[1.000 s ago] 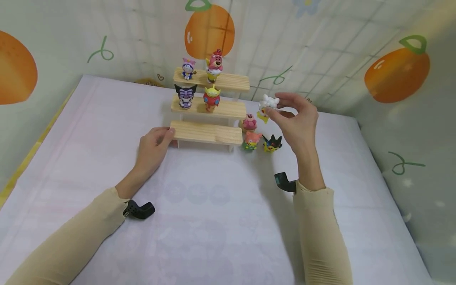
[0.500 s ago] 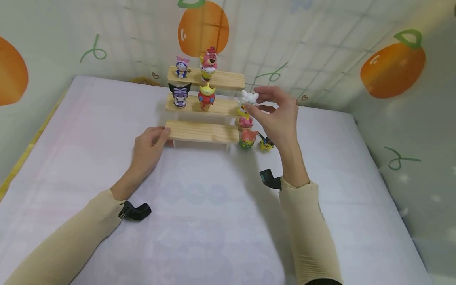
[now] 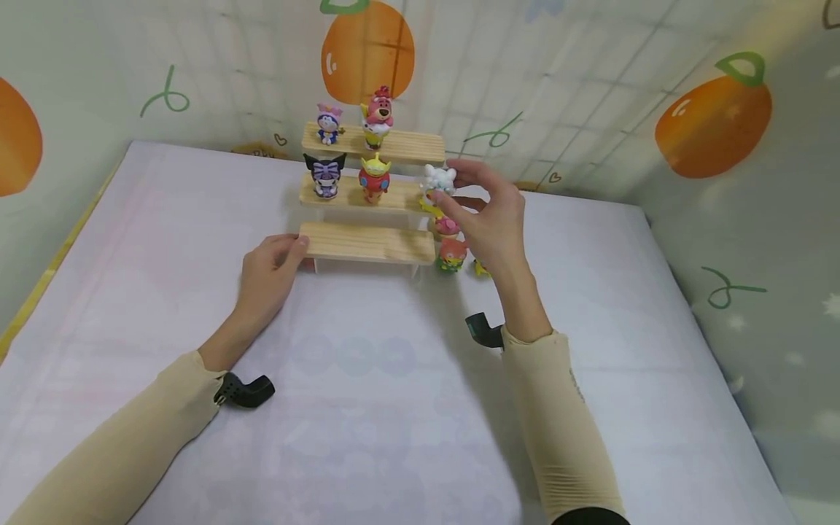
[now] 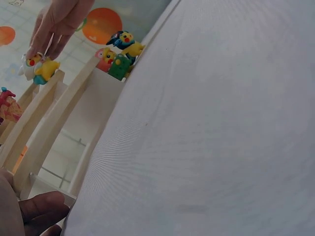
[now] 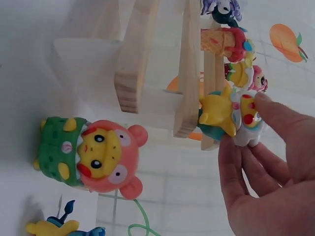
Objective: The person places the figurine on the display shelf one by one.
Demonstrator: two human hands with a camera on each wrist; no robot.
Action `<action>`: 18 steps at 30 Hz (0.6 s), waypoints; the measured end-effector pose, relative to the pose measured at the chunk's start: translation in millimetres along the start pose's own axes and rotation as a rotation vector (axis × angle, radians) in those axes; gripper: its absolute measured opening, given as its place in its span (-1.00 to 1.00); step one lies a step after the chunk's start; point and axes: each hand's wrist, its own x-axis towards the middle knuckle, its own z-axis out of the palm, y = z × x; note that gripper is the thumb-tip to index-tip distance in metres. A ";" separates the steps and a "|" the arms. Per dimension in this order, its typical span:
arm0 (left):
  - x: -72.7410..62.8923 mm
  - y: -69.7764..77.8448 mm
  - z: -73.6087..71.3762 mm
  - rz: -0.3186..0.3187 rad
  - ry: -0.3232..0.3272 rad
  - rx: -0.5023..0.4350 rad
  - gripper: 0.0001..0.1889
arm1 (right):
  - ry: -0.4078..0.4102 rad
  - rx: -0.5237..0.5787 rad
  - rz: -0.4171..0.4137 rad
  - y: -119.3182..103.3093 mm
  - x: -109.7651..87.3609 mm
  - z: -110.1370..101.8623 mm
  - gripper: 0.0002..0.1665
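A three-step wooden display stand (image 3: 367, 243) stands toward the back of the table. My left hand (image 3: 267, 275) grips the left end of its lowest step, thumb on the top edge. At the right end of the middle step, my right hand (image 3: 494, 215) pinches a small yellow figurine in a white hood (image 5: 248, 118) between thumb and fingers. In the right wrist view its base is right at the step's surface. On that step also stand a figurine with black ears (image 3: 325, 176) and a red one with a yellow-green head (image 3: 375, 179).
The top step bears a blue-and-pink figurine (image 3: 328, 124) and a red bear figurine (image 3: 378, 117). Right of the stand are a pink-hooded figurine in green (image 5: 93, 155), a pink one (image 3: 447, 225) and a yellow one with dark parts (image 4: 127, 43). A patterned curtain (image 3: 499, 87) hangs behind.
My right hand has carried the white-hooded figurine left, from beside the stand to the middle step's right end. My left hand keeps its grip; the head view has shifted slightly.
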 end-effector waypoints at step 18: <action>0.3 -1.1 0.2 -0.004 -0.004 0.014 -0.49 | 0.054 0.087 -0.017 6.5 -3.5 22.6 -0.41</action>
